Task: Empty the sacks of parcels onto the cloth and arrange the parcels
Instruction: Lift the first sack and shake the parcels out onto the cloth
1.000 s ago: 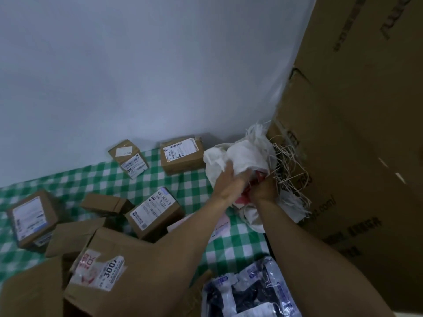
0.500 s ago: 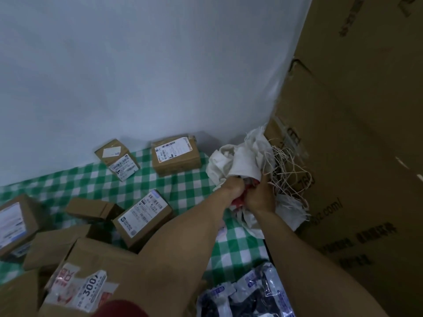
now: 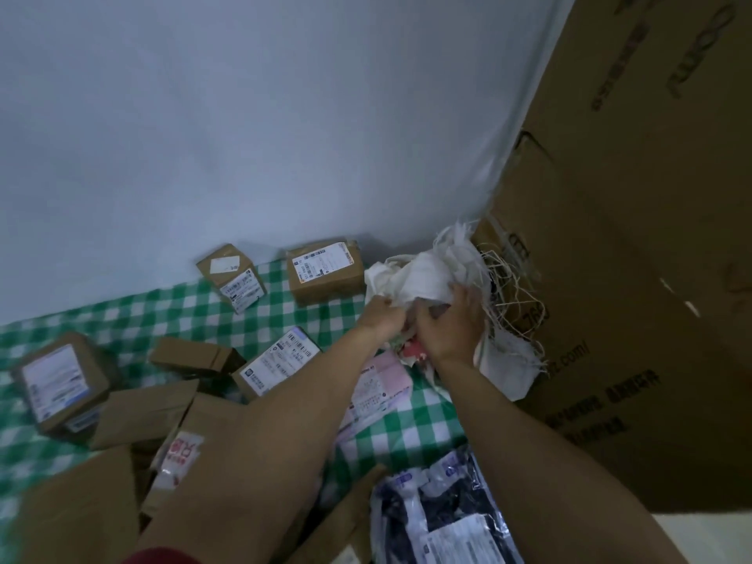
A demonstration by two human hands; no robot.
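Both hands are working the white sack [image 3: 431, 278] at centre right of the frame. Left hand [image 3: 384, 317] is closing its fingers on a fold of the sack fabric at the lower left of the bundle. Right hand [image 3: 451, 327] is lying over the bundle with fingers spread and partly curled, pressing or gripping the cloth; how firm the hold is, cannot tell. Something red [image 3: 415, 350] is showing under the right hand, probably sack print or a parcel, unclear.

The sack is sitting crumpled against the big cardboard box [image 3: 630, 278] filling the right side, frayed threads [image 3: 508, 287] hanging off its edge. A pink-labelled flat mailer [image 3: 378, 384] is lying just below the hands. Checked cloth [image 3: 171, 311] is spreading across the lower left, with brown parcels scattered on it: one near the wall at upper centre [image 3: 325, 270], a tilted one beside it [image 3: 232, 276], one at far left [image 3: 61, 380], a labelled one mid-frame [image 3: 280, 360]. A dark plastic-wrapped parcel [image 3: 443, 519] is at bottom centre.

Risks, as I judge them: loose threads snagging fingers or a parcel corner; anything left in the sack dropping off the cloth beside the big box; the sack slipping from a one-sided grip.
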